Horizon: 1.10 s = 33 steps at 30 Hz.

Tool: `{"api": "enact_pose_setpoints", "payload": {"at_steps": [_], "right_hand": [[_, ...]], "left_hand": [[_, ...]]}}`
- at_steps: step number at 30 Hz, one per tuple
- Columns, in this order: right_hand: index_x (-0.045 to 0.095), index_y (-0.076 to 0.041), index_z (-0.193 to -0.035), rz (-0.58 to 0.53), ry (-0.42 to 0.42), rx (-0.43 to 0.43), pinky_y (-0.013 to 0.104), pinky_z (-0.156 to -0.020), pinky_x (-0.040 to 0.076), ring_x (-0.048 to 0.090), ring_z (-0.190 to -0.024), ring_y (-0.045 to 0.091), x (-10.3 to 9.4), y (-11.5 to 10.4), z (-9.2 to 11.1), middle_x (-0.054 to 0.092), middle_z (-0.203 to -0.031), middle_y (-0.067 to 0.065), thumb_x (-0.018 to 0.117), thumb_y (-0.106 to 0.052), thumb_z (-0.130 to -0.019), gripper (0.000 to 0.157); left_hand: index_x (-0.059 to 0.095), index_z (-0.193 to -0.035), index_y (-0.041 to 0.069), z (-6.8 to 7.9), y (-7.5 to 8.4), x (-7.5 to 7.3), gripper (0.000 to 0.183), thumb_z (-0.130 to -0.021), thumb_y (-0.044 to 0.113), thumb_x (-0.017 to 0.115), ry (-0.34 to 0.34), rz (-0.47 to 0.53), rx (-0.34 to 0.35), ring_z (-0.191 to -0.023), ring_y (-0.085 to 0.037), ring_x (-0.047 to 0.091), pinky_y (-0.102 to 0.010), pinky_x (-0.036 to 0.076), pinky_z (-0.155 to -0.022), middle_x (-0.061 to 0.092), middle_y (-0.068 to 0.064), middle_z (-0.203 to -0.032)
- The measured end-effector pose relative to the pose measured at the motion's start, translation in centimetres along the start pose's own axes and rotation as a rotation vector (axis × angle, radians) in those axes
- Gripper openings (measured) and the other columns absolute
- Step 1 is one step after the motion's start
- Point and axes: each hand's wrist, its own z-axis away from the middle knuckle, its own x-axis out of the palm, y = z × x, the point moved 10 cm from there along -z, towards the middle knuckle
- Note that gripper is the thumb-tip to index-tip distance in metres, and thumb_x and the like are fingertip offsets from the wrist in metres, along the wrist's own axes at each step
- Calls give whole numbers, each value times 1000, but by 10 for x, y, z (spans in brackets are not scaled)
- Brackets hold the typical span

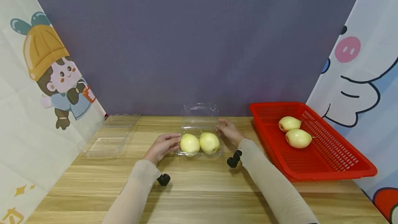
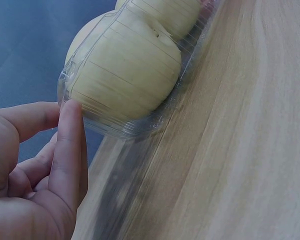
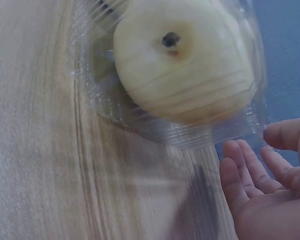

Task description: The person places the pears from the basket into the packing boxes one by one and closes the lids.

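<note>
Clamshell box point(image 1: 199, 129): betw. both hands, 2 pears point(image 1: 199, 143) inside
L hand point(image 1: 162, 146): relaxed-open, fingertips on box's left edge
R hand point(image 1: 229, 131): relaxed-open, at right rim

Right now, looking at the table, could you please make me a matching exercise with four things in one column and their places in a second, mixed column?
Things:
1. two pears
2. open clear clamshell box
3. empty clear clamshell box
4. left hand

Places:
A. far left of the table, near the cartoon curtain
B. inside the red basket
C. at the left edge of the box that holds two pears
D. middle of the table, between both hands

Pairs: 1-B, 2-D, 3-A, 4-C
</note>
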Motion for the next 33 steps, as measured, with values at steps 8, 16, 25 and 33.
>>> {"api": "enact_pose_setpoints", "payload": {"at_steps": [8,16,25,33], "right_hand": [[43,9,-140,-41,-6,-81,27,-78,53,60,-84,16,0,-9,6,64,-92,10,59,-7,-98,48],[42,7,-143,-102,44,-47,29,-84,54,62,-83,9,-6,-5,0,63,-112,19,53,-10,-103,44],[46,8,-137,-143,47,-77,22,-72,54,62,-78,8,-5,-11,0,66,-100,10,54,-9,-102,40],[44,11,-134,-156,42,-73,26,-78,55,63,-86,14,-6,-14,2,61,-115,22,40,-17,-109,38]], "left_hand": [[54,-135,-10,0,1,1,42,-98,5,65,-4,13,11,-83,-11,65,-20,58,-76,65,-10,-102],[53,-136,-11,-1,0,0,43,-98,6,65,-3,6,10,-83,-10,65,-19,58,-76,66,-9,-102],[55,-135,-10,-3,-1,-1,41,-98,5,65,10,6,2,-82,-10,65,-20,58,-76,66,-9,-101],[56,-134,-10,-4,-1,-1,40,-97,4,65,15,14,4,-81,-10,66,-19,58,-74,66,-9,-100]]}}
